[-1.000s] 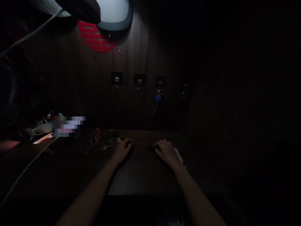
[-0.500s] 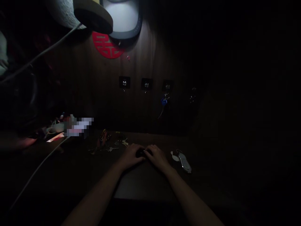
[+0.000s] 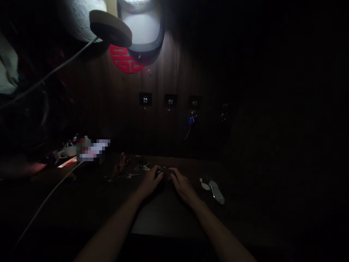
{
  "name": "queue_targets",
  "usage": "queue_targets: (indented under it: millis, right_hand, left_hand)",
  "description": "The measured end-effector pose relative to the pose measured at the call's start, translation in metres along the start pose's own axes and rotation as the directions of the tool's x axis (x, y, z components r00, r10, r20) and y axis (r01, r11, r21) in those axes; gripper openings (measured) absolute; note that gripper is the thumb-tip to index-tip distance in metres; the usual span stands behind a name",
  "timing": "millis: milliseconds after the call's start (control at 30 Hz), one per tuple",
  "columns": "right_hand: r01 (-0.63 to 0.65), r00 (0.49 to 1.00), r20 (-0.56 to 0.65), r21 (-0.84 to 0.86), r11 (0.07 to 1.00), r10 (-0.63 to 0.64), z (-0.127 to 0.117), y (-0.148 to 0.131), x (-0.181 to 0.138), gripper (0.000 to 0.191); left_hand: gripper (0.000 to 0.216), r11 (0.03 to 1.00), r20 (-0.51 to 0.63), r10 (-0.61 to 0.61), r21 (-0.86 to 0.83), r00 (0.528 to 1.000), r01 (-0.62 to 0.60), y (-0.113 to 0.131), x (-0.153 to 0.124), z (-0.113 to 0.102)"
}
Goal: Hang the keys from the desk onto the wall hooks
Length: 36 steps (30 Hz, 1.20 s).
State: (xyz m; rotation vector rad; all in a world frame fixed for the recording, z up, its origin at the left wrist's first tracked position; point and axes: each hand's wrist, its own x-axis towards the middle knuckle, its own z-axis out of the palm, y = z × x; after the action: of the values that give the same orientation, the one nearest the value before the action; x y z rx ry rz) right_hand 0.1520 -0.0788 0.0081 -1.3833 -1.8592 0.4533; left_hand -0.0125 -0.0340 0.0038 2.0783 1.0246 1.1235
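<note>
1. Fingers (image 3: 156,169) of the left hand (image 3: 148,183) curl around the left side of a dark item (image 3: 167,171), partly closed; they seem to have hold of it, though shadow hides much of the contact.
2. The right hand (image 3: 182,185) meets the item's right side, thumb inward, its fingers bent rather than spread; the grip looks light.
3. The dark item sits between both hands, just below the centre of the frame; whether it touches the table (image 3: 158,220) is too dark to tell.
4. Small next to the hands, it is probably light. A faint glint at its top hints at a hard, smooth part that could slip; whether the rest is stiff, soft or fragile, I cannot tell. Opposite edges look like the surest hold.
5. Left of the hands lie gold-toned keys (image 3: 146,167) and a single key (image 3: 132,175); lower right of centre, well apart, a pale fob (image 3: 217,192).
6. I cannot make out any container; the clutter (image 3: 69,151) at middle left is too blurred.
</note>
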Motion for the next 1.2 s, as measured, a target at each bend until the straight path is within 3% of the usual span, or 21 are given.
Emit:
queue_targets:
  millis: [167,333,467,667,933,1200]
  right_hand:
    - [-0.019,1.000,-0.026,-0.028,0.999,0.018,0.000,-0.001,-0.001,0.030]
    - [0.021,0.999,-0.025,-0.025,0.999,-0.021,0.000,-0.003,-0.001,0.029]
    - [0.051,0.998,-0.026,-0.095,0.994,-0.054,0.001,-0.003,-0.001,0.024]
    - [0.095,0.993,-0.060,-0.119,0.988,-0.102,0.000,-0.001,-0.002,0.016]
    - [0.104,0.945,-0.317,0.046,0.994,-0.084,-0.007,-0.001,0.001,0.018]
    - [0.163,0.935,-0.327,0.056,0.985,-0.137,-0.003,0.001,0.001,0.017]
  left_hand:
    - [0.012,0.984,-0.132,-0.123,-0.142,0.984,0.105,0.003,0.006,-0.002]
    - [0.019,0.886,-0.037,-0.265,-0.405,0.964,0.228,0.008,0.006,0.000]
    - [0.021,0.829,0.032,-0.276,-0.497,0.961,0.255,0.009,0.004,0.003]
    - [0.019,0.899,0.025,-0.199,-0.393,0.980,0.193,0.007,0.004,0.005]
    - [0.031,0.961,0.076,-0.106,-0.249,0.991,0.122,0.013,0.000,0.000]
    - [0.028,0.982,0.097,0.008,-0.189,0.995,0.010,0.017,-0.003,0.001]
